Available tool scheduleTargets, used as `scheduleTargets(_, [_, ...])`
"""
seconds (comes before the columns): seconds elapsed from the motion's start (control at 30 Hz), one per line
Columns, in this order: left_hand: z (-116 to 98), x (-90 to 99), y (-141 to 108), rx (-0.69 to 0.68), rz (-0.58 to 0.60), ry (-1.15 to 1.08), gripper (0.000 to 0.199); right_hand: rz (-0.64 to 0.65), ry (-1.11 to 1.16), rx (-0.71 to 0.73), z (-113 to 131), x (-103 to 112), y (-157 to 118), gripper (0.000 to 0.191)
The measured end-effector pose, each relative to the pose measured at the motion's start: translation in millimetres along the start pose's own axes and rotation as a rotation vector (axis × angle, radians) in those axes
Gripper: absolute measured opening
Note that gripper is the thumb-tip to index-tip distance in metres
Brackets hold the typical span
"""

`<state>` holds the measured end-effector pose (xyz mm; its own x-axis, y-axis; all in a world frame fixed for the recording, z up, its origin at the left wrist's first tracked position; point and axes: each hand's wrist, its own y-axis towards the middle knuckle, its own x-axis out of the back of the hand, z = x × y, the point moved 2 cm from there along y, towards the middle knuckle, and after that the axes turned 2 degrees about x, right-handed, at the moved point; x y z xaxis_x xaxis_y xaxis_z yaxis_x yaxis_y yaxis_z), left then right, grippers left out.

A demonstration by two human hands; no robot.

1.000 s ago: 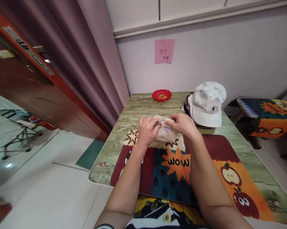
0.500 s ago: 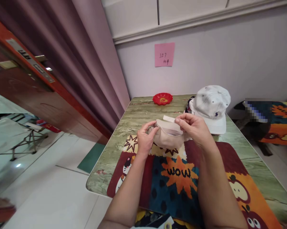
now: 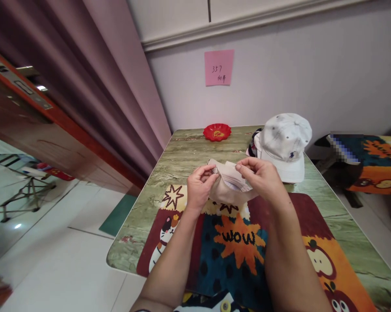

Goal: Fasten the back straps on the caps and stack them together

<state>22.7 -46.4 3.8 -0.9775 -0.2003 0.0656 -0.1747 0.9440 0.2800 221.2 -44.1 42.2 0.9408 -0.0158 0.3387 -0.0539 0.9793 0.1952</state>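
Between my two hands is a beige fabric cap (image 3: 229,193), its hollow inside turned toward me and its seamed lining showing. My left hand (image 3: 199,185) pinches the left end of its edge, where a small metallic piece shows by the fingertips. My right hand (image 3: 262,175) is closed on the far right edge, by a short pale strap (image 3: 230,164) that sticks out beside the thumb and fingers. Part of the cap's right side is hidden behind that hand. The cap is held above a patterned mat (image 3: 211,255).
A white cap (image 3: 286,138) rests on other headwear at the table's right. A red scalloped dish (image 3: 216,132) stands by the wall, below a pink note (image 3: 219,67). The wood-patterned table (image 3: 130,229) has its left edge near a door (image 3: 68,143) and purple curtain (image 3: 117,78).
My right hand has shifted slightly down and left against the cap, and less of the pale strap shows. The cap's inside faces me more openly. The camera view has moved a little.
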Motion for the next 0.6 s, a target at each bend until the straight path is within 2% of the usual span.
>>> scheduleTargets(0.1, [-0.6, 2.6, -1.9, 0.066, 0.051, -0.058, 0.029, 0.012, -0.028, 0.006, 3.8, -4.9, -0.9, 0.028])
scheduleTargets(0.2, [-5.8, 5.5, -3.7, 0.07, 0.084, -0.08, 0.029, 0.03, -0.052, 0.014, 8.2, -10.6, -1.9, 0.027])
scheduleTargets(0.6, [-23.8, 16.6, -9.6, -0.119, 0.084, 0.189, 0.024, 0.001, -0.209, 0.0, 23.3, -19.7, -8.1, 0.027])
